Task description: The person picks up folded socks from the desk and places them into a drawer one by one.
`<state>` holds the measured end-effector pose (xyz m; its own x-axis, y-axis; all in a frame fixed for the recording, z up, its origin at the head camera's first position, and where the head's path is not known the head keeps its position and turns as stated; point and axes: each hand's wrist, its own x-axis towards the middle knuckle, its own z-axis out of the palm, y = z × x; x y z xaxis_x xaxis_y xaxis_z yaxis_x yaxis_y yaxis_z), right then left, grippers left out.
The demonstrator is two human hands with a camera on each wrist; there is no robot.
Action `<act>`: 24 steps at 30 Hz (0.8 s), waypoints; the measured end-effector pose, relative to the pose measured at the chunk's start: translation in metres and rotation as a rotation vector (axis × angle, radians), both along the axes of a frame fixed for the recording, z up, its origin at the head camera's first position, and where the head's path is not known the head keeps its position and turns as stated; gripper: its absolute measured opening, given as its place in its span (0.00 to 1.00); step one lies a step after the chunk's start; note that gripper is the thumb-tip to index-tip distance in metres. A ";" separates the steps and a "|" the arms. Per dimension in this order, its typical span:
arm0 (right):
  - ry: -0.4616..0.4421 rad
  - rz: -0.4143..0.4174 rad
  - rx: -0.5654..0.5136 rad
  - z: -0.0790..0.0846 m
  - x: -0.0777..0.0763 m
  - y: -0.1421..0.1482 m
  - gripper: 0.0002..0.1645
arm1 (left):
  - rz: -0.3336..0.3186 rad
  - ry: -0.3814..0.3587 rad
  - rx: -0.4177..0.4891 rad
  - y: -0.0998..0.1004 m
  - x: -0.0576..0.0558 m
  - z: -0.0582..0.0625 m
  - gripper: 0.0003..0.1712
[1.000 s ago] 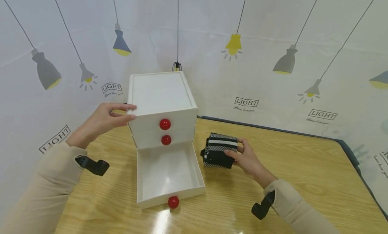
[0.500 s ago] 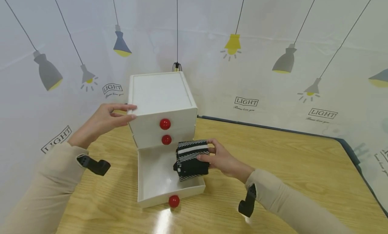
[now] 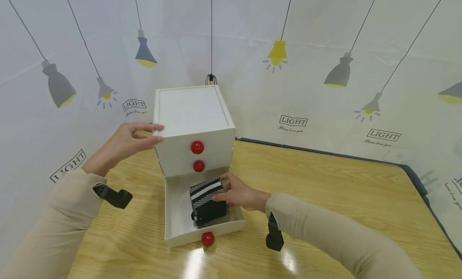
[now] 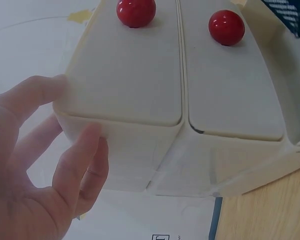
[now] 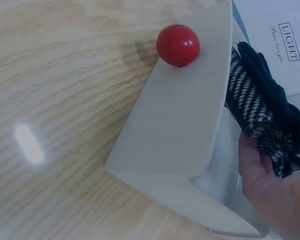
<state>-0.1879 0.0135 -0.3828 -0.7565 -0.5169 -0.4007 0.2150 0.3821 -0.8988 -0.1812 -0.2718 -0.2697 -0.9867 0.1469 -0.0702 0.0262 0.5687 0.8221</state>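
Observation:
A white drawer cabinet [image 3: 191, 110] with red ball knobs stands on the table, its bottom drawer [image 3: 177, 231] pulled out. My left hand [image 3: 126, 142] holds the cabinet's upper left front corner; the left wrist view shows thumb and fingers [image 4: 72, 165] around that corner. Over the open drawer, my right hand [image 3: 240, 194] grips a folded black-and-white patterned cloth [image 3: 205, 200] by its right side. The cloth is tilted and lies within the drawer's walls; whether it touches the drawer floor I cannot tell. In the right wrist view the cloth [image 5: 250, 95] is behind the drawer front.
The upper two drawers are closed, with red knobs [image 3: 197, 147] sticking out. The lowest knob [image 3: 207, 239] projects from the drawer front. Wooden table [image 3: 325, 198] extends to the right, and a curtain printed with lamps [image 3: 252, 90] hangs behind.
My right hand has carried the cloth leftward from beside the drawer to over it, then lower into it. My left hand has stayed at the cabinet corner.

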 end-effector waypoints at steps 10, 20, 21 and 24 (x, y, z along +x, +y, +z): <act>-0.005 -0.010 0.057 -0.002 -0.009 -0.022 0.35 | -0.010 0.015 0.009 0.000 0.000 0.000 0.33; -0.034 -0.069 0.099 -0.012 -0.008 -0.039 0.37 | -0.008 0.017 0.014 -0.002 0.001 0.000 0.33; -0.037 -0.076 0.109 -0.012 -0.008 -0.039 0.38 | -0.008 0.018 0.016 -0.001 0.001 0.000 0.33; -0.037 -0.092 0.134 -0.014 -0.009 -0.041 0.38 | -0.007 0.017 0.022 -0.001 0.000 -0.001 0.33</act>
